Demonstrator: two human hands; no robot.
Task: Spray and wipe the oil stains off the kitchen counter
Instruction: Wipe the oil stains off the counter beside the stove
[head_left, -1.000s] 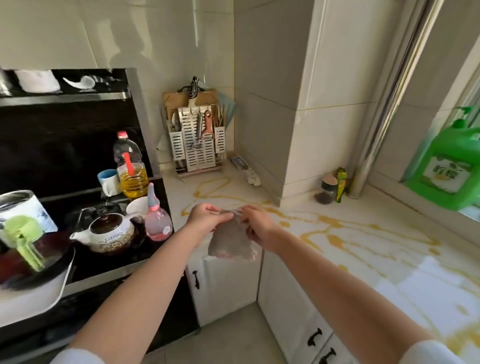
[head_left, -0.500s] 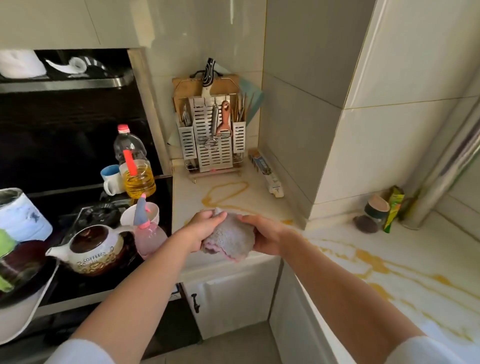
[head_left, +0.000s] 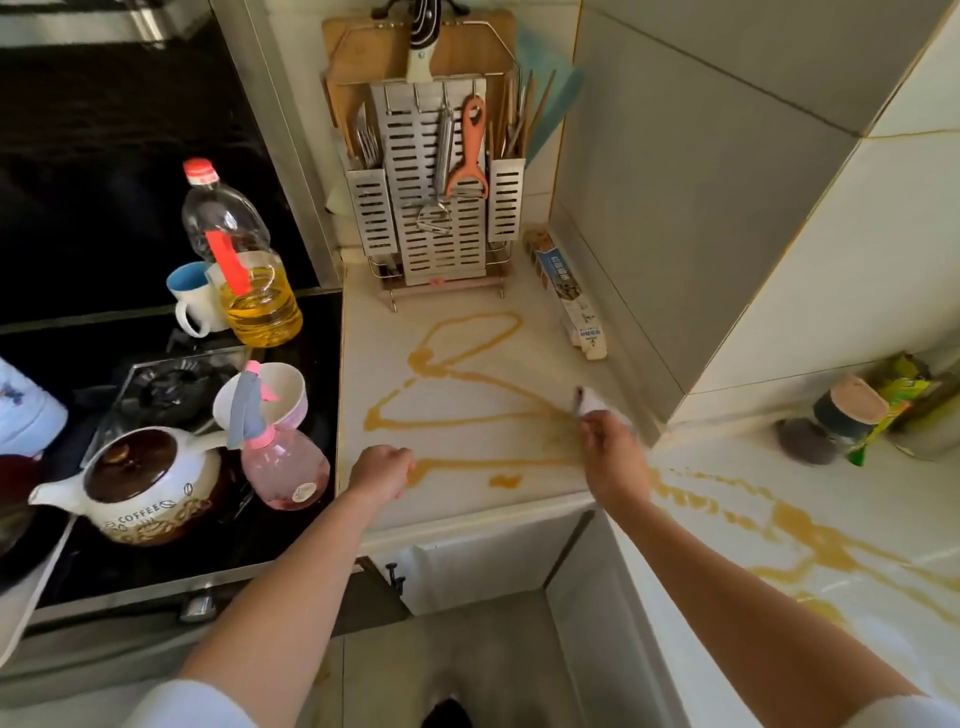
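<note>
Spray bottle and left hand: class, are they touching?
Apart. The head view shows a strip of bare counter edge between the left hand and the spray bottle, which stands on the stove.

Left sleeve (head_left: 187, 704) white, right sleeve (head_left: 906, 713) white; both end near elbow; forearms (head_left: 291, 587) bare.

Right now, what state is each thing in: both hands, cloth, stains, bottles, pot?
right hand: grips the cloth.
cloth: bunched, at the end of a stain trail.
left hand: fingers curled, holding nothing, resting on the counter.
oil stains: yellow trails, unwiped.
spray bottle: upright, no hand on it.
oil bottle: capped, partly full.
coffee pot: lid on.
</note>
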